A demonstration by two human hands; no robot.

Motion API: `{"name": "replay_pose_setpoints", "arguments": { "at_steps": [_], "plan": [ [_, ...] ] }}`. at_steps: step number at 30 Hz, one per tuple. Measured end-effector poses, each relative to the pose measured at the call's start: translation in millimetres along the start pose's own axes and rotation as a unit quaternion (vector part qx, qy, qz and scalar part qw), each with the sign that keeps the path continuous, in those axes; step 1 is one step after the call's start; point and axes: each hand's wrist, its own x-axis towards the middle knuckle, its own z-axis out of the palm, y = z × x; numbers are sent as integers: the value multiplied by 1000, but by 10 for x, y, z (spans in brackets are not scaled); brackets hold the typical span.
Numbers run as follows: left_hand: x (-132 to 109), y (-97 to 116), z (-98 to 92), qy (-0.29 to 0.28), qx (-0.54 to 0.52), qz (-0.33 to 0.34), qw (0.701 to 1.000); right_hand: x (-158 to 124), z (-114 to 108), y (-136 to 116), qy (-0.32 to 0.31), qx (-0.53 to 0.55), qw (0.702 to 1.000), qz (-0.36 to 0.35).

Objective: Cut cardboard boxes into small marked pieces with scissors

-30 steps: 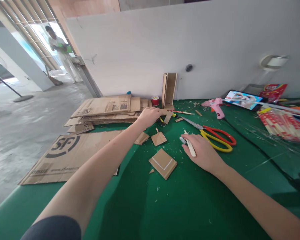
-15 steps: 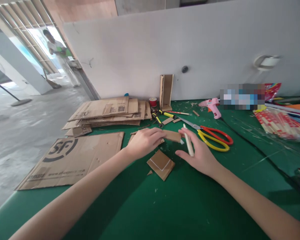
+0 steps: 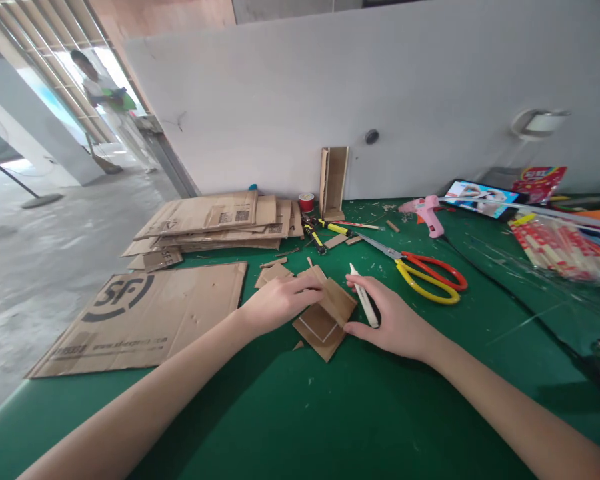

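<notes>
My left hand (image 3: 284, 303) is closed on a small brown cardboard piece (image 3: 339, 300), pinched at its left edge and tilted over another piece. Beneath it lies a square of cardboard (image 3: 325, 350) marked with white lines that meet at a corner. A white marker pen (image 3: 364, 299) rests in my right hand (image 3: 397, 320), held between thumb and fingers with its narrow tip pointing up and away. The right thumb tip is at the lower right edge of the raised piece; I cannot tell whether it presses on it. Cardboard scraps (image 3: 275, 273) lie just beyond my left hand.
Scissors (image 3: 420, 270), a pink glue gun (image 3: 430, 217), yellow-black pliers (image 3: 314, 239) and a red spool (image 3: 307, 201) lie behind. Stacked cardboard (image 3: 205, 220) and an SF-printed sheet (image 3: 180, 313) are left. An upright cardboard trough (image 3: 335, 180) stands by the wall. A person (image 3: 105, 100) stands far off.
Both hands have come lower and nearer. The cardboard piece in my left hand now tilts over the marked square, covering its upper part. The pen has moved down and slightly left with my right hand.
</notes>
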Motion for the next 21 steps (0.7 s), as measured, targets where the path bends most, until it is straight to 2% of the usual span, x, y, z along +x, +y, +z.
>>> {"name": "replay_pose_setpoints", "arguments": {
  "at_steps": [3,6,9,14,17,21],
  "plan": [
    [9,42,45,22,32,31,999,-13,19,-25,-4,-15,1000,-8],
    [46,94,75,31,39,21,999,-16,-1,-47,6,-25,1000,-15],
    [83,111,44,19,43,-63,997,-1,-68,-17,32,-71,997,-17],
    [111,-11,-32,-50,59,-231,970,32,-181,136,51,-149,987,-34],
    [149,-94,-5,-74,39,-267,960,43,-180,188,24,-143,988,-61],
    [216,-116,60,-82,16,-259,962,51,-142,188,-17,-108,992,-70]
  ]
}}
